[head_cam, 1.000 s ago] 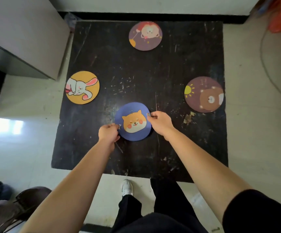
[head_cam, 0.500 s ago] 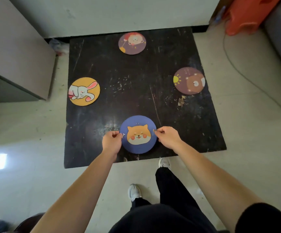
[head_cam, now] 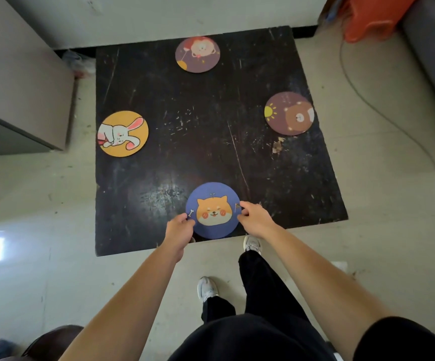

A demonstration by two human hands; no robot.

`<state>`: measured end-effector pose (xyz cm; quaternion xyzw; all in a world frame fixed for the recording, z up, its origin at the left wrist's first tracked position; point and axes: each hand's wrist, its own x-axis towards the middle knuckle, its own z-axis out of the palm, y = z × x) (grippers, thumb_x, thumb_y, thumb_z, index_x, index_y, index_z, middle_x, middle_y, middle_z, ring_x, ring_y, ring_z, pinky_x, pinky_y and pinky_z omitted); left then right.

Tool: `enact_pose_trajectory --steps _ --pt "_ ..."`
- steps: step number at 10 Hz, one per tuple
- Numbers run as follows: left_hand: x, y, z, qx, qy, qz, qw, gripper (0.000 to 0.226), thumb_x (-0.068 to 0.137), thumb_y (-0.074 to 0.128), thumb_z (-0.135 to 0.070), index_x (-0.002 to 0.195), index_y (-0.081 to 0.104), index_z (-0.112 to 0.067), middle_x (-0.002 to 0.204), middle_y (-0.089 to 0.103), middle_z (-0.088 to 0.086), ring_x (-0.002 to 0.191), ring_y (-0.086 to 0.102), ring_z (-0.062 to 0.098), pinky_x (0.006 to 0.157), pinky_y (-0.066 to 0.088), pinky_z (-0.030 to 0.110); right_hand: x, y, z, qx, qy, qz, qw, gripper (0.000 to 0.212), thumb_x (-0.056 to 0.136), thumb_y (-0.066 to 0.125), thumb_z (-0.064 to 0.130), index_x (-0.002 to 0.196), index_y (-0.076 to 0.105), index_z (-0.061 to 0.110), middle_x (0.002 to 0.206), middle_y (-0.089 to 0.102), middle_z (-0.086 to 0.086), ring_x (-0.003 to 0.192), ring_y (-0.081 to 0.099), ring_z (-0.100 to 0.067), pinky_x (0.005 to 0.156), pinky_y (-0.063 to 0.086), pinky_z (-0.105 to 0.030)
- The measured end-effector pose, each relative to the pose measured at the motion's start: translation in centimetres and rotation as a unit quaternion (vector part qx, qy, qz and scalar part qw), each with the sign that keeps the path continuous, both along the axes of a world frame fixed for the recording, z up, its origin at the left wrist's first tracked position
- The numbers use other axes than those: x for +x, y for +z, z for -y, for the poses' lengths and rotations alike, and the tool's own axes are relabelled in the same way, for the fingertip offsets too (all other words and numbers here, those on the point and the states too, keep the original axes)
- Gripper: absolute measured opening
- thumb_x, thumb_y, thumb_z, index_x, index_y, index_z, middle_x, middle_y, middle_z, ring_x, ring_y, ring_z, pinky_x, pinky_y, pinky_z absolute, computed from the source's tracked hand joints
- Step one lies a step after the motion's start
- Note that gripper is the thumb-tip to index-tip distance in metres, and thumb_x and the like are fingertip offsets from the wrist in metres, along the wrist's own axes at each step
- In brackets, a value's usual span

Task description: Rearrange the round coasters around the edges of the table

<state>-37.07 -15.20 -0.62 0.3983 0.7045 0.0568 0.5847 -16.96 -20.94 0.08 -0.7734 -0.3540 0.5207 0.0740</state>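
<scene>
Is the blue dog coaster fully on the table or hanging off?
Cannot tell: the blue dog coaster reaches the table near edge; both hands pinch its sides.

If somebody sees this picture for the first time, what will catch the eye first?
Probably the blue dog coaster at the near edge of the black table, pinched between the left hand and the right hand. Then the yellow rabbit coaster at the table's left edge.

Your blue dog coaster (head_cam: 212, 210) flat at the table's (head_cam: 211, 142) near edge, yellow rabbit coaster (head_cam: 123, 133) at its left edge, purple bear coaster (head_cam: 289, 113) right, purple lion coaster (head_cam: 197, 54) far side.
</scene>
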Motion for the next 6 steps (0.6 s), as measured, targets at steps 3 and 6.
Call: enact_pose_trajectory --steps 3,6 --pt "-0.4 -0.9 -0.1 0.015 -0.115 -0.051 0.992 0.036 0.093 0.044 -0.005 0.127 0.054 0.004 0.112 0.05 0.028 0.075 0.057 0.033 0.056 0.041 0.036 0.6 -0.9 0.3 0.035 0.085 0.044 0.995 0.037 0.105 0.036 0.019 0.139 0.051 0.02 0.13 0.05 -0.015 0.105 0.056 -0.03 0.085 0.043 -0.03" --pt "-0.3 1.1 -0.7 0.105 -0.37 -0.238 0.892 0.042 0.097 0.04 -0.038 0.131 0.046 -0.014 0.139 0.038 0.015 0.129 0.036 0.035 0.098 0.041 0.049 2.0 1.7 -0.6 0.013 0.126 0.161 0.979 0.059 0.103 0.044 0.037 0.157 0.023 0.024 0.154 0.036 -0.01 0.133 0.048 -0.03 0.099 0.048 -0.042"
